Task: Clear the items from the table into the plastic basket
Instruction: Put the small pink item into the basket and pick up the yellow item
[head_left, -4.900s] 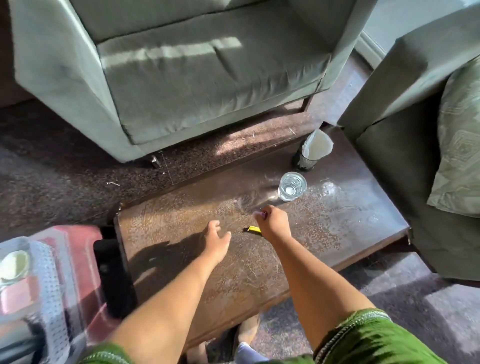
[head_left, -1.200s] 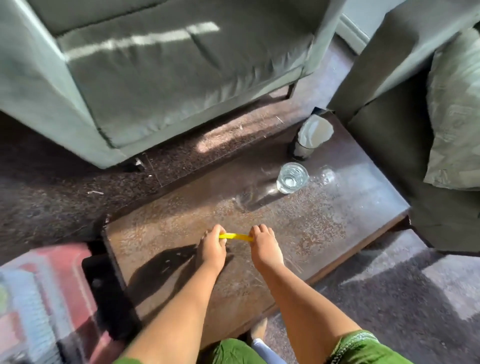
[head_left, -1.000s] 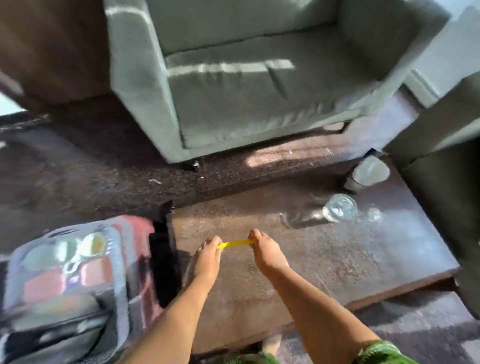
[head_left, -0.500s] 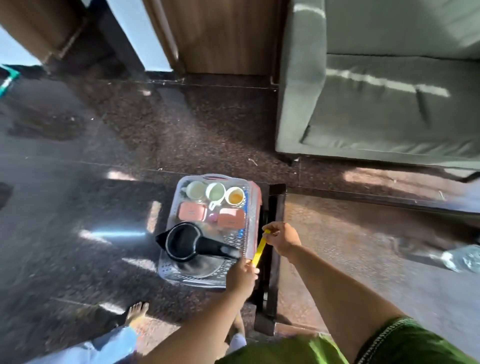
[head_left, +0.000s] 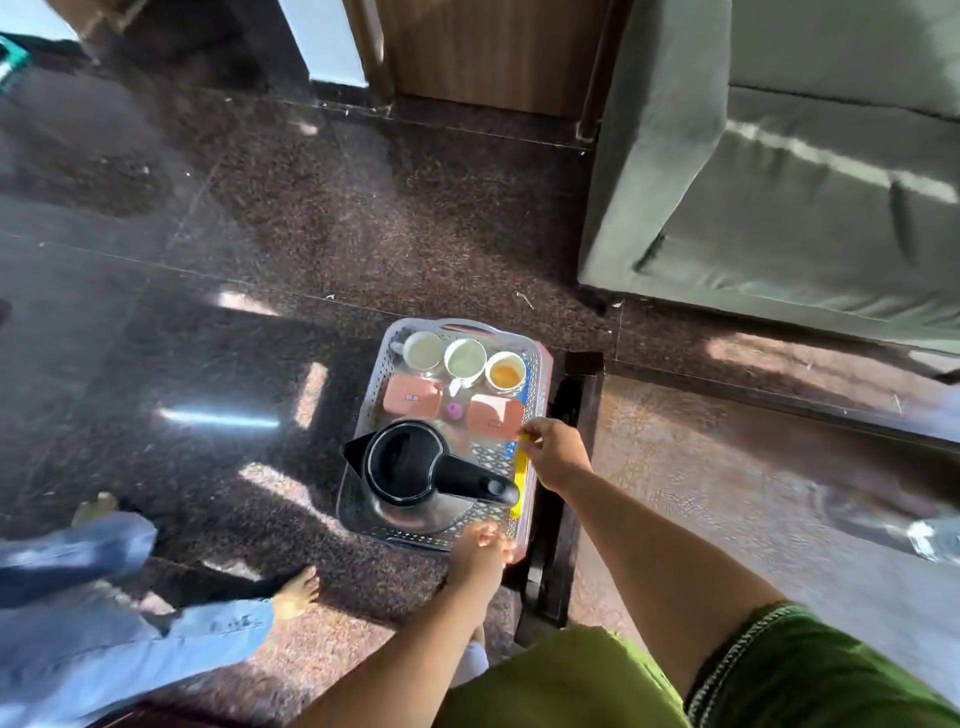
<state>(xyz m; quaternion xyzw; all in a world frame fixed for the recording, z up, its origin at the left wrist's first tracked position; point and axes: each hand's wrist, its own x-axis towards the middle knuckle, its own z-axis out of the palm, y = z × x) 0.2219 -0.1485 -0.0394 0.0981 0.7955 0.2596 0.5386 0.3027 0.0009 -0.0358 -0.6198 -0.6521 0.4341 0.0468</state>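
Basket: a clear perforated plastic basket (head_left: 540, 364) stands on the dark floor (head_left: 260, 234), just beside the left end of the bench (head_left: 727, 467).
Yellow strip: a flat yellow strip (head_left: 518, 486) lies along the basket's right edge, reaching from its middle toward the near right corner.
Right hand: the right hand (head_left: 553, 452) pinches the strip's far end between curled fingers, over the basket's right edge.
Left hand: the left hand (head_left: 475, 553) sits at the basket's near right corner with fingers bent – I cannot tell whether it grips anything.
In the basket: a black kettle (head_left: 415, 467) at the near end, two pink boxes (head_left: 413, 396) in the middle, three cups (head_left: 464, 358) along the far edge.
Bench: a glass (head_left: 935, 540) near its right side – only partly in view.
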